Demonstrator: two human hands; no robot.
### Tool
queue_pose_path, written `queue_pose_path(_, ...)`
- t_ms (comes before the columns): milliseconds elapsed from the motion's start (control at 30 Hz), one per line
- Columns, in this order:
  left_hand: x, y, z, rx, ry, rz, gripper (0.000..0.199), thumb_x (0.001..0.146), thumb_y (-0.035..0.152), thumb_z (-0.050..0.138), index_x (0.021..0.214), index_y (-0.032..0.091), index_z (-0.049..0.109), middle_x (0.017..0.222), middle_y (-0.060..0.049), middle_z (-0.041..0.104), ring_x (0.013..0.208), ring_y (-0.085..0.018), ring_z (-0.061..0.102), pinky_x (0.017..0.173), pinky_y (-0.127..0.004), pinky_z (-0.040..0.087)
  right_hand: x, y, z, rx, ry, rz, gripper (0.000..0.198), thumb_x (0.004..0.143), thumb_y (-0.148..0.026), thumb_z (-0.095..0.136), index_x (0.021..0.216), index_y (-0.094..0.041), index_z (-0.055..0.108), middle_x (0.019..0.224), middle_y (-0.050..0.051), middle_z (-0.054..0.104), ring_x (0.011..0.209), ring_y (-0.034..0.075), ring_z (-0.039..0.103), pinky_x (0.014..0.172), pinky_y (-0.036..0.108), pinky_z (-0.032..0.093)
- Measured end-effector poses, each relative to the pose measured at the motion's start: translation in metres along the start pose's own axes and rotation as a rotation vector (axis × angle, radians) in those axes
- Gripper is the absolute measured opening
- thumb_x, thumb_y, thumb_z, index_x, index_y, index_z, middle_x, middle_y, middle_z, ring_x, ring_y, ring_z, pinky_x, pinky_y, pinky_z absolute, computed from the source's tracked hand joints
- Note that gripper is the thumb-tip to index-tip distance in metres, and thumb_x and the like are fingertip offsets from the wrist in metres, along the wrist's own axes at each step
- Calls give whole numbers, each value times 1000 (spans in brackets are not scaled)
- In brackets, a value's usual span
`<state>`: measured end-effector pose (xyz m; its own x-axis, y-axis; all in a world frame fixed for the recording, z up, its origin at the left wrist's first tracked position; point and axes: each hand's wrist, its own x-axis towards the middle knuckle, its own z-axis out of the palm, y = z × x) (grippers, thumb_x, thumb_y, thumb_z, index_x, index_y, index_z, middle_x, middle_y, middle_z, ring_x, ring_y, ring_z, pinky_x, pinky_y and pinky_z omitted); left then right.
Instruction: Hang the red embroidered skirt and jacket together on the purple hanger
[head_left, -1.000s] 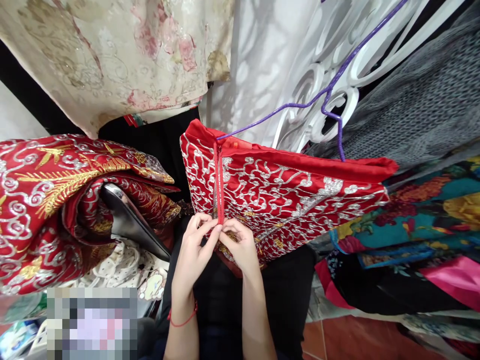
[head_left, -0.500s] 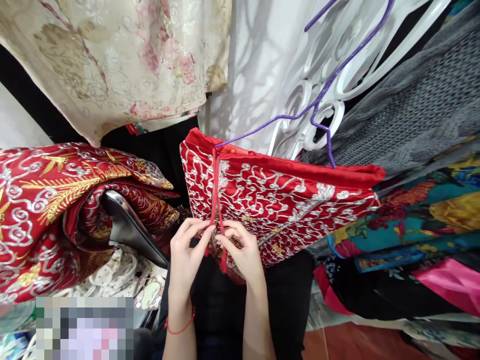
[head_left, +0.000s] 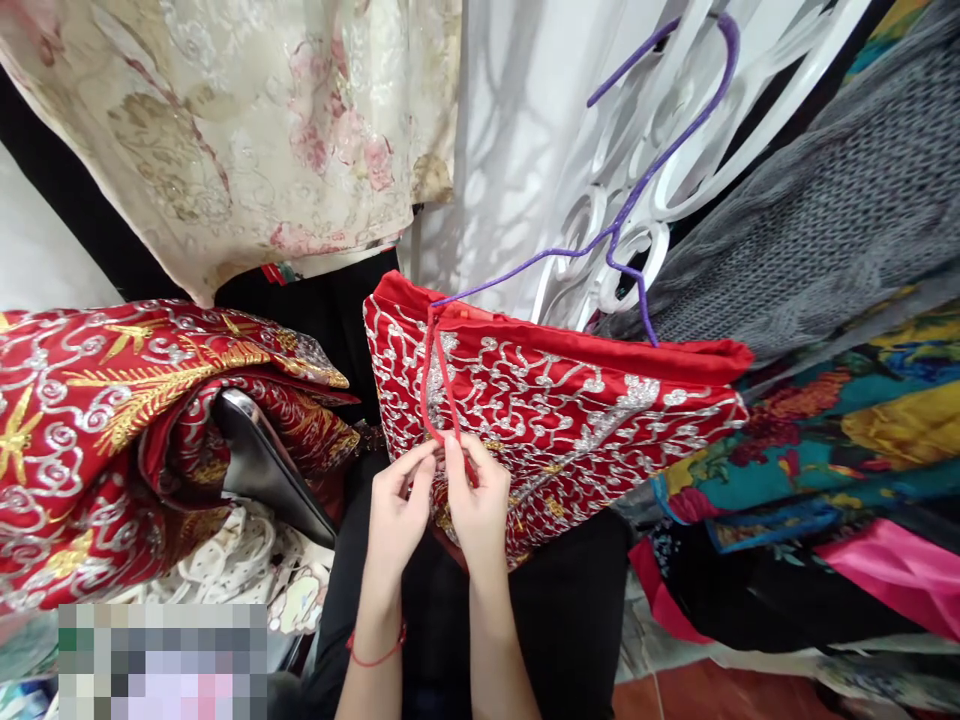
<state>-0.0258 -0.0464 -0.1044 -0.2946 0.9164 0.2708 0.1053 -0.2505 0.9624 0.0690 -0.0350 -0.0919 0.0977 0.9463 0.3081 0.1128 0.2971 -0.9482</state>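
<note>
White backdrop [head_left: 510, 160] behind, white scrolled openwork panel [head_left: 667, 205] and grey knit cloth [head_left: 817, 200] to the right, cream floral cloth [head_left: 247, 130] hanging upper left. Red satin garment with silver and gold embroidery [head_left: 517, 385] is front and centre, tilted, lower end over the person's black-clad lap [head_left: 570, 590]. Purple wire hanger [head_left: 641, 185] runs into its top edge. Thin red cord [head_left: 426, 385] drops in two strands from that edge down to the hands. Right hand [head_left: 480, 495]: thumb and forefinger pinched together on the cord. Left hand [head_left: 401, 505]: fingers curled, tips nearly closed right at the cord; can't tell if it's gripping. Red string bracelet [head_left: 379, 662] on left wrist. Second red embroidered cloth [head_left: 67, 420] lies left, glossy black pointed object [head_left: 270, 480] against it
</note>
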Motion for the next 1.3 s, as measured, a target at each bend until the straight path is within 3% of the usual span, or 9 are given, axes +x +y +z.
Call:
queue_pose_path(133,16,7,19,-282,59,-149,34,81,43,75,99,15,71,95,-9,78,83,-21,75,74,-30,62,-6,4,6,68,57,19,17,95,-34,55,87,-22,62,69,0,65,60,13,59,60,26,47)
queue_pose_path(267,27,19,20,-363,132,-99,33,82,40,75,104,18,64,94,-7,77,81,-17,75,71,-25,59,-4,1,10,173,77,162,7,85,-28,59,88,-22,57,60,-5,59,51,11,51,53,23,42)
queue_pose_path(333,28,21,15,-398,145,-72,29,86,37,70,108,19,62,92,-6,76,80,-16,74,69,-24,58,-1,-2,10,285,23,245,15,83,-29,59,96,-21,59,58,-6,59,48,9,49,50,22,41)
queue_pose_path(533,25,12,3,-462,107,-56,32,85,28,66,114,22,56,97,-5,74,79,-14,72,62,-21,54,8,-3,8,583,-246,336,20,79,-36,57,83,-18,66,50,-6,52,38,4,30,38,19,20)
queue_pose_path(667,25,7,5,-398,205,7,33,87,29,67,112,26,46,102,-3,71,89,-14,71,75,-24,56,13,-2,11,653,-242,382,21,75,-36,60,85,-18,67,50,-6,52,41,5,33,39,18,21)
queue_pose_path(800,23,9,7,-245,293,129,22,87,30,70,93,23,50,99,0,65,90,-11,66,85,-23,53,16,0,15,708,-212,423,21,70,-34,61,82,-18,66,48,-6,49,41,6,34,39,19,19)
queue_pose_path(933,21,15,2,-57,242,111,12,93,32,61,89,21,63,90,-1,66,83,-13,64,81,-24,51,17,0,17,741,-158,440,19,70,-34,62,78,-18,65,47,-6,48,41,5,32,39,19,20)
queue_pose_path(1167,21,16,-3,79,73,197,35,102,38,42,97,19,71,106,-7,71,102,-20,66,94,-32,50,18,2,9,613,-215,289,17,74,-34,61,76,-19,68,54,-4,55,42,6,34,42,22,28)
queue_pose_path(1300,14,26,-5,157,377,346,26,100,35,50,116,23,67,113,-6,66,103,-19,63,94,-34,50,18,3,6,579,-192,246,17,78,-37,60,80,-22,68,55,-5,53,42,6,33,44,23,31)
